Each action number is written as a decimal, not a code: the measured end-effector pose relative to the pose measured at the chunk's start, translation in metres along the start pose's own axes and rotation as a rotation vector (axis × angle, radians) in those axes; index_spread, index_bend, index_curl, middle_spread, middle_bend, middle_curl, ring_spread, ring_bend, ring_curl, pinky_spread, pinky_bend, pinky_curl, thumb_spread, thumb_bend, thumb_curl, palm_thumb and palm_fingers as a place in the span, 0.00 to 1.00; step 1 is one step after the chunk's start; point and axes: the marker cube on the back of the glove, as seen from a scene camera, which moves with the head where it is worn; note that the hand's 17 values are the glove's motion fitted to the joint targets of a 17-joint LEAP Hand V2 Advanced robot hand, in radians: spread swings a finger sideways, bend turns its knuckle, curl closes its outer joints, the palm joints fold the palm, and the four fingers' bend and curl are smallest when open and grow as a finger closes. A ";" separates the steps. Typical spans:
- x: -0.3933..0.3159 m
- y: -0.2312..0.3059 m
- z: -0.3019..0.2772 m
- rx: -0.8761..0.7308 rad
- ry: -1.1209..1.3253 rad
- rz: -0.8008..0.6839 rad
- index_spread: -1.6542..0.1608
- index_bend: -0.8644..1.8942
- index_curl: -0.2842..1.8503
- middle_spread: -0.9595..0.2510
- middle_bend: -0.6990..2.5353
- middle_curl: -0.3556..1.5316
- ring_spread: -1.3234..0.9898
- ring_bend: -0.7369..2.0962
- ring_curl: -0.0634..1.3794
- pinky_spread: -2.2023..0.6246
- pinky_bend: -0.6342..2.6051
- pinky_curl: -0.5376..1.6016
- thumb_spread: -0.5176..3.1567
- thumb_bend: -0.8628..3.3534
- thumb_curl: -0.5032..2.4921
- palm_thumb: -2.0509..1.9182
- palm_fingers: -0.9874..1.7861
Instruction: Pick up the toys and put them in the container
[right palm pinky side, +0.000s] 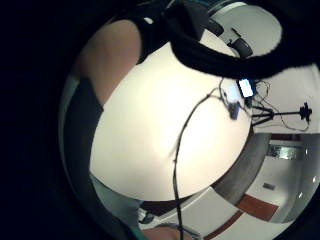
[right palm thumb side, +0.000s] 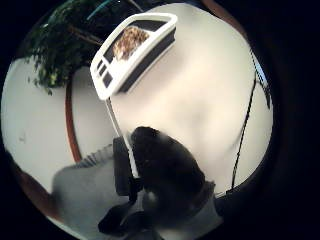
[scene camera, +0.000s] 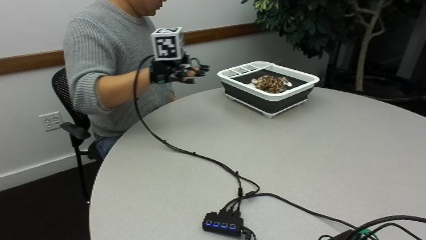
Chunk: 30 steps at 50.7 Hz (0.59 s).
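Nearest the camera, at the bottom of the outside view, a small hub (scene camera: 222, 223) with blue lights sits on the round grey table (scene camera: 346, 150). Farther back, upper left of centre, the gloved right hand (scene camera: 174, 72) hangs in the air with fingers loosely extended, holding nothing. Beyond it, upper right of centre, the white-rimmed container (scene camera: 269, 88) holds a brown spotted toy (scene camera: 270, 83). No other toy shows. One risk, as I judge it: a reach toward the container could bump it.
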 end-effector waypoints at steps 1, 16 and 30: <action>-0.006 0.016 0.006 0.013 0.010 0.000 0.72 0.38 0.30 0.71 0.26 0.30 0.56 0.31 0.15 0.81 0.43 0.41 0.46 0.18 0.22 0.48 0.29; -0.014 0.114 0.065 0.043 -0.052 0.226 0.70 0.40 0.32 0.69 0.27 0.31 0.56 0.32 0.14 0.81 0.41 0.40 0.48 0.19 0.21 0.49 0.33; -0.010 0.106 0.063 0.038 -0.002 0.229 0.70 0.40 0.33 0.69 0.26 0.32 0.55 0.32 0.14 0.81 0.41 0.40 0.49 0.19 0.21 0.49 0.32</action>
